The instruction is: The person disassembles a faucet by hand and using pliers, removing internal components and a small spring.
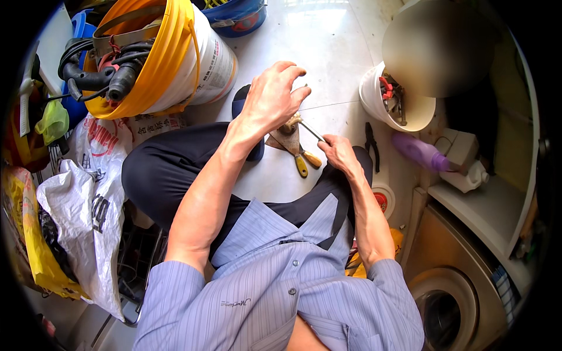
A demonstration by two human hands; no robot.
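Note:
My left hand (pixel 274 96) is raised above the floor, thumb and fingers apart, with nothing clearly held. Lower and to the right, my right hand (pixel 339 153) is closed round the near end of a thin metal rod (pixel 312 131). The rod slants up and left towards a beige clump (pixel 291 123), whose kind I cannot make out. Just below the clump, two putty knives with yellow handles (pixel 301 166) lie on the floor between my legs, their blades partly covered. A pair of dark-handled pliers (pixel 371 146) lies beyond my right hand.
A yellow-and-white bucket (pixel 205 70) holding corded power tools stands at upper left. White and yellow sacks (pixel 88 199) crowd the left. At right are a white tool bucket (pixel 367 96), a purple bottle (pixel 418 150), a shelf (pixel 468 202) and a front-loading washing machine (pixel 451 251).

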